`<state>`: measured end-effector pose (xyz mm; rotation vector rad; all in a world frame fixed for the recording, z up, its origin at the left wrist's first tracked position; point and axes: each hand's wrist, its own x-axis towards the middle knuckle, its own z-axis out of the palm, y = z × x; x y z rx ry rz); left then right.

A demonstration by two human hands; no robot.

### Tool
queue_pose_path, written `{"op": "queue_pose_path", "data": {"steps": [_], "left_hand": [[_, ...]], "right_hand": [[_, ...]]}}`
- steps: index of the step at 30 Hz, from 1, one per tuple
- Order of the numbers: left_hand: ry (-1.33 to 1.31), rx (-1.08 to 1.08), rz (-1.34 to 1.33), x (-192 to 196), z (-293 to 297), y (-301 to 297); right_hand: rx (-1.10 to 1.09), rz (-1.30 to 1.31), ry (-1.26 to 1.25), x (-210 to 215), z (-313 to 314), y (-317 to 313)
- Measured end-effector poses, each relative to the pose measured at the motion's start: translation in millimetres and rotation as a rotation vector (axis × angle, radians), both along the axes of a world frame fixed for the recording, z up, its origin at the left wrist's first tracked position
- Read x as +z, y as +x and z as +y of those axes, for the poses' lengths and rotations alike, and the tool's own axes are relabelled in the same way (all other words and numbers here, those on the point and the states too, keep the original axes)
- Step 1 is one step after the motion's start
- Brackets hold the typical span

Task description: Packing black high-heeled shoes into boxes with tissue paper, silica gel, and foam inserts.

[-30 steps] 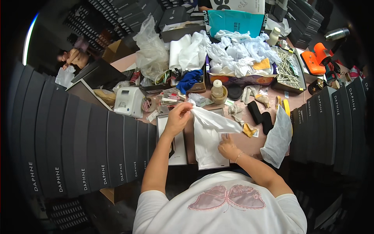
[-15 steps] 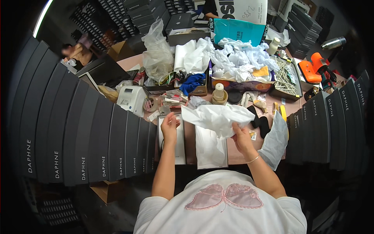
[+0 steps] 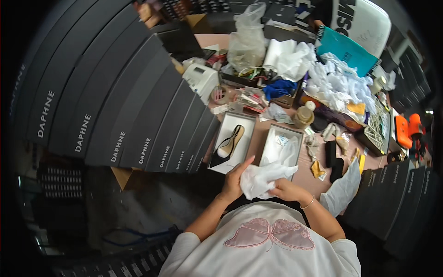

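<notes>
A sheet of white tissue paper (image 3: 262,181) is bunched between my hands, close to my body. My right hand (image 3: 288,190) pinches its right side. My left hand (image 3: 232,183) closes against the left side with the thumb raised; its other fingers are partly hidden by the paper. Beyond my left hand, a black slingback shoe (image 3: 227,147) with a tan insole lies in a shoebox tray (image 3: 249,123). To its right, a second tray (image 3: 299,134) holds white paper (image 3: 288,150); whether anything lies under it I cannot tell.
Stacked dark shoeboxes (image 3: 134,101) wall the left side, with another stack (image 3: 387,194) at the right. Behind the trays are a pump bottle (image 3: 304,115), a white label printer (image 3: 201,81) and a carton of crumpled paper (image 3: 339,87). Black cloth pieces (image 3: 333,159) lie to the right.
The tissue paper has come down toward my body and is more crumpled. My left hand has moved onto it from the left tray, where the shoe now shows. The view has shifted.
</notes>
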<state>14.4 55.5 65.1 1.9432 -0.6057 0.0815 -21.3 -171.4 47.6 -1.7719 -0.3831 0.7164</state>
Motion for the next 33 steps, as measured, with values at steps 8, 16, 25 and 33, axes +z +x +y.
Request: {"op": "queue_pose_path", "data": {"steps": [8,16,25,33], "left_hand": [[-0.187,0.75,0.309,-30,168,-79],[0.095,0.694,0.218,-11,142,-54],[-0.942,0.485,0.688,-38,81,41],[-0.616,0.349,0.437,-14,-41,97]], "right_hand": [[0.002,-0.583,-0.339,0,56,119],[0.78,-0.946,-1.064,-116,149,224],[-0.228,0.089,-0.084,19,-27,123],[-0.365,0.399,0.299,87,-55,-43]]}}
